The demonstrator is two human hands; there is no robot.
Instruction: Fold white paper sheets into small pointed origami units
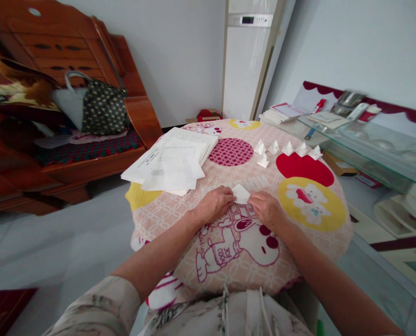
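Note:
A small folded piece of white paper is stretched between my two hands, its peak pointing away from me. My left hand pinches its left corner, fingers curled together. At the right corner my right hand grips it the same way. Both hands rest low over the patterned tablecloth, just above a printed cartoon dog. Farther back on the right, several folded white paper pieces stand in a row, with one more in front of the row's left end.
A pile of printed paper sheets lies at the table's left. On the right stands a glass-topped cabinet bearing papers and containers. A wooden sofa with a dark patterned bag is at the left; a white floor-standing unit is behind.

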